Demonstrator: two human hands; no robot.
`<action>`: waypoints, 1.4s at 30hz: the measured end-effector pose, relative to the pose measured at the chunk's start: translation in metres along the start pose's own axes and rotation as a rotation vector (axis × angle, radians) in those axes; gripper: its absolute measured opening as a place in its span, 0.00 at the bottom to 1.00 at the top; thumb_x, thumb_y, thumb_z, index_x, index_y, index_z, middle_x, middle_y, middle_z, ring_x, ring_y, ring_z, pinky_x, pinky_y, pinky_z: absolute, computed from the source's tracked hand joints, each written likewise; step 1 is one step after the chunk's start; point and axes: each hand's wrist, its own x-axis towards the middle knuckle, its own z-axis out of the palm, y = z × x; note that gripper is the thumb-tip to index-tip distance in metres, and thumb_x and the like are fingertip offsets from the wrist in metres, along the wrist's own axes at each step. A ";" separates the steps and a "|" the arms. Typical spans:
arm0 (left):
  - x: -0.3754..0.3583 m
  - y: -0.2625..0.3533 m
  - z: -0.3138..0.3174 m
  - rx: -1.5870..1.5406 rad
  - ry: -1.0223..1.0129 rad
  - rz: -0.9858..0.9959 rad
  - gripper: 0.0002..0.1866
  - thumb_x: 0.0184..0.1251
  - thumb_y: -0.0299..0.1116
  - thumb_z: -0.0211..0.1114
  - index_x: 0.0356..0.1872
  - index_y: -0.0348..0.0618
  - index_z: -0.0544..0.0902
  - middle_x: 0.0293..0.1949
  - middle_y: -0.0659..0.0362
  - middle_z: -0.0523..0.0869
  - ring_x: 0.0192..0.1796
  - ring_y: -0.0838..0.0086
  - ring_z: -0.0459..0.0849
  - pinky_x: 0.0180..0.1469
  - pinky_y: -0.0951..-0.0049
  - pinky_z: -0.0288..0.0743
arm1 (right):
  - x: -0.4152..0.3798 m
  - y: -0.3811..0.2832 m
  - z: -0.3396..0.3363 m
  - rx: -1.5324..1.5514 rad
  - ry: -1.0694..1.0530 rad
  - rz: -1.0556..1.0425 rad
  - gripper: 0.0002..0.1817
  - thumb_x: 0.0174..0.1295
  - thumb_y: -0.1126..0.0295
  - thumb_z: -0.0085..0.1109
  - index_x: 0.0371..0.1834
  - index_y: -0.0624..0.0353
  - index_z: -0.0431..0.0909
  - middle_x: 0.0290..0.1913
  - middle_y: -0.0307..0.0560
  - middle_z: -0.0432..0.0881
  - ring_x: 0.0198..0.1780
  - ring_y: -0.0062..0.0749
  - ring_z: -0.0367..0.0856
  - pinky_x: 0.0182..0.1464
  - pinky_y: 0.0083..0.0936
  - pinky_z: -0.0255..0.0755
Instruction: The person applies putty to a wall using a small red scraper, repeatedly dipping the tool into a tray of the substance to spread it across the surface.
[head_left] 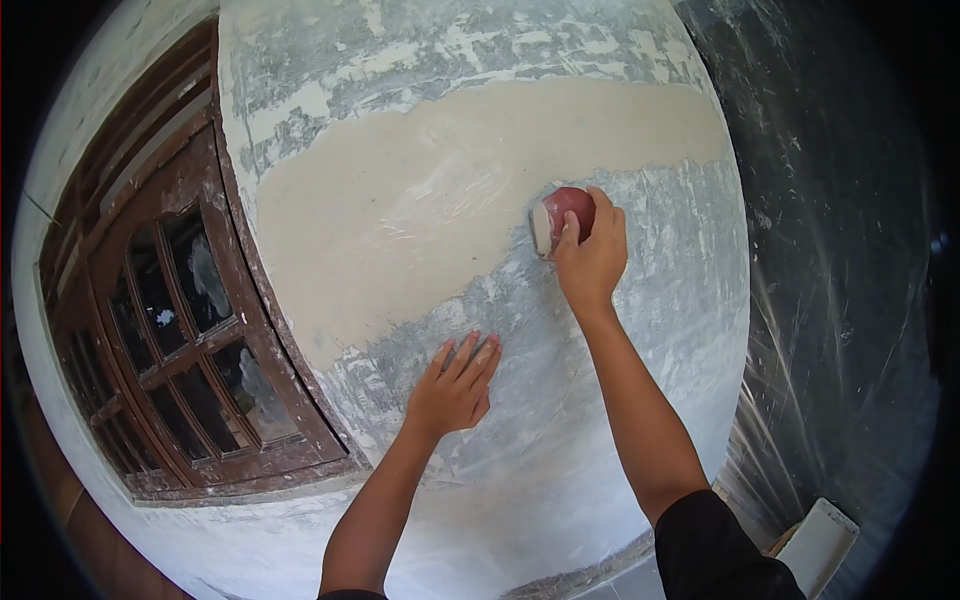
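Note:
My right hand [592, 255] grips a rounded dark red block [572, 208] with a pale, dusty flat face. That face is at the wall, by the lower edge of a smooth beige patch [400, 210]. Around the patch the wall [660, 260] is mottled grey and white. Lower and to the left, my left hand [455, 385] lies against the grey part of the wall with its fingers extended and nothing in it. Pale scratch-like marks show in the middle of the beige patch.
A brown wooden window [225, 345] with glass panes and white spatters is at the left. Dark plastic sheeting [830, 270] hangs along the right. A white rectangular container [820, 545] is at the lower right, near the black sleeve.

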 end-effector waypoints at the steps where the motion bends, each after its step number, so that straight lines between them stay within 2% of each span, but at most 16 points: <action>1: 0.001 0.001 -0.001 0.000 0.002 0.004 0.31 0.63 0.39 0.54 0.69 0.47 0.76 0.73 0.59 0.73 0.75 0.63 0.69 0.76 0.54 0.59 | -0.006 -0.014 0.001 0.072 -0.067 -0.038 0.22 0.63 0.71 0.62 0.62 0.59 0.75 0.45 0.56 0.78 0.46 0.54 0.81 0.46 0.43 0.77; 5: 0.001 0.004 -0.003 -0.005 -0.021 -0.032 0.31 0.63 0.39 0.53 0.70 0.48 0.75 0.73 0.60 0.73 0.75 0.64 0.68 0.76 0.55 0.58 | -0.038 -0.050 0.013 0.287 -0.444 -0.138 0.23 0.62 0.70 0.64 0.61 0.57 0.74 0.44 0.56 0.77 0.45 0.56 0.81 0.47 0.43 0.77; 7: 0.000 0.004 -0.003 -0.010 -0.037 -0.034 0.31 0.63 0.39 0.52 0.70 0.48 0.74 0.74 0.61 0.72 0.76 0.65 0.68 0.77 0.55 0.57 | -0.032 -0.029 0.017 0.211 -0.371 -0.154 0.22 0.62 0.70 0.64 0.60 0.58 0.75 0.45 0.56 0.77 0.44 0.55 0.81 0.46 0.43 0.77; 9: -0.001 0.004 -0.001 -0.015 -0.010 -0.033 0.31 0.63 0.39 0.53 0.70 0.47 0.75 0.74 0.61 0.72 0.75 0.64 0.68 0.77 0.55 0.57 | -0.014 0.002 0.013 0.107 -0.157 0.010 0.22 0.62 0.70 0.64 0.60 0.59 0.76 0.45 0.56 0.78 0.45 0.55 0.81 0.46 0.42 0.77; 12: -0.001 0.004 0.003 -0.015 0.009 -0.030 0.31 0.63 0.40 0.53 0.69 0.47 0.75 0.74 0.60 0.72 0.75 0.64 0.68 0.77 0.55 0.58 | -0.003 0.004 -0.002 0.046 -0.030 -0.008 0.22 0.62 0.70 0.64 0.60 0.59 0.76 0.45 0.56 0.78 0.44 0.55 0.81 0.46 0.42 0.77; 14: -0.001 0.005 0.001 -0.011 0.000 -0.027 0.31 0.63 0.40 0.53 0.69 0.47 0.75 0.74 0.60 0.72 0.75 0.64 0.69 0.76 0.55 0.58 | -0.017 -0.020 0.003 0.183 -0.130 -0.104 0.22 0.62 0.71 0.64 0.60 0.59 0.76 0.45 0.56 0.78 0.44 0.55 0.81 0.45 0.42 0.77; 17: 0.000 0.004 -0.002 -0.002 -0.005 -0.031 0.30 0.63 0.40 0.53 0.69 0.47 0.75 0.73 0.60 0.72 0.75 0.64 0.69 0.76 0.55 0.58 | -0.044 -0.049 0.011 0.333 -0.471 -0.169 0.23 0.61 0.70 0.65 0.60 0.56 0.76 0.43 0.55 0.77 0.43 0.55 0.81 0.44 0.43 0.76; 19: -0.001 0.004 -0.002 -0.008 -0.011 -0.028 0.30 0.63 0.40 0.53 0.69 0.47 0.75 0.73 0.60 0.72 0.75 0.64 0.69 0.76 0.55 0.58 | -0.042 -0.039 0.014 0.219 -0.460 -0.166 0.22 0.61 0.70 0.65 0.60 0.56 0.76 0.43 0.55 0.77 0.43 0.55 0.80 0.44 0.43 0.76; 23: -0.001 0.004 -0.001 -0.013 -0.004 -0.026 0.30 0.63 0.40 0.53 0.68 0.47 0.76 0.73 0.59 0.73 0.75 0.63 0.69 0.76 0.54 0.58 | -0.016 -0.003 -0.003 0.076 -0.078 -0.046 0.22 0.61 0.73 0.64 0.59 0.56 0.76 0.43 0.55 0.78 0.44 0.54 0.80 0.45 0.42 0.76; 25: -0.001 0.003 0.000 -0.014 0.012 -0.025 0.29 0.63 0.40 0.54 0.67 0.47 0.77 0.72 0.58 0.74 0.75 0.62 0.68 0.76 0.54 0.57 | -0.023 -0.016 -0.004 0.127 -0.059 -0.080 0.22 0.60 0.74 0.65 0.59 0.58 0.76 0.44 0.56 0.78 0.44 0.54 0.80 0.45 0.42 0.76; 27: -0.001 0.004 0.000 -0.007 -0.004 -0.026 0.30 0.63 0.40 0.53 0.68 0.47 0.76 0.73 0.59 0.72 0.75 0.64 0.69 0.76 0.55 0.58 | -0.039 -0.038 -0.001 0.292 -0.346 -0.208 0.22 0.61 0.73 0.64 0.60 0.59 0.76 0.44 0.56 0.78 0.44 0.54 0.80 0.45 0.42 0.76; 30: -0.002 0.003 -0.001 -0.022 0.001 -0.024 0.30 0.63 0.40 0.53 0.68 0.47 0.76 0.73 0.59 0.73 0.75 0.64 0.69 0.76 0.55 0.58 | -0.043 -0.036 0.008 0.231 -0.501 -0.219 0.22 0.62 0.71 0.64 0.60 0.60 0.75 0.44 0.57 0.77 0.45 0.54 0.80 0.45 0.41 0.76; 35: -0.002 0.003 0.000 -0.023 0.024 -0.021 0.29 0.63 0.40 0.53 0.67 0.47 0.77 0.72 0.58 0.74 0.74 0.62 0.69 0.75 0.54 0.58 | -0.014 -0.003 -0.009 0.106 -0.077 -0.013 0.22 0.63 0.71 0.63 0.61 0.61 0.75 0.45 0.57 0.77 0.44 0.56 0.80 0.46 0.42 0.76; 37: 0.000 0.004 0.002 -0.030 0.034 -0.017 0.29 0.63 0.40 0.54 0.67 0.46 0.77 0.71 0.58 0.74 0.74 0.61 0.70 0.75 0.53 0.58 | -0.028 -0.022 -0.007 0.212 -0.138 -0.129 0.21 0.63 0.72 0.63 0.60 0.60 0.75 0.44 0.57 0.77 0.43 0.55 0.80 0.44 0.42 0.76; 41: -0.002 0.004 0.002 -0.026 0.017 -0.017 0.29 0.62 0.39 0.55 0.66 0.47 0.78 0.71 0.58 0.75 0.74 0.62 0.70 0.75 0.54 0.58 | -0.056 -0.047 0.004 0.300 -0.537 -0.233 0.22 0.63 0.71 0.63 0.61 0.57 0.75 0.43 0.55 0.77 0.43 0.55 0.80 0.44 0.42 0.77; 42: -0.003 0.003 0.002 -0.032 0.012 -0.015 0.29 0.62 0.39 0.55 0.66 0.47 0.78 0.71 0.58 0.75 0.74 0.62 0.70 0.75 0.54 0.58 | -0.051 -0.037 0.006 0.251 -0.467 -0.199 0.21 0.63 0.71 0.63 0.61 0.57 0.75 0.43 0.56 0.77 0.44 0.55 0.80 0.45 0.43 0.77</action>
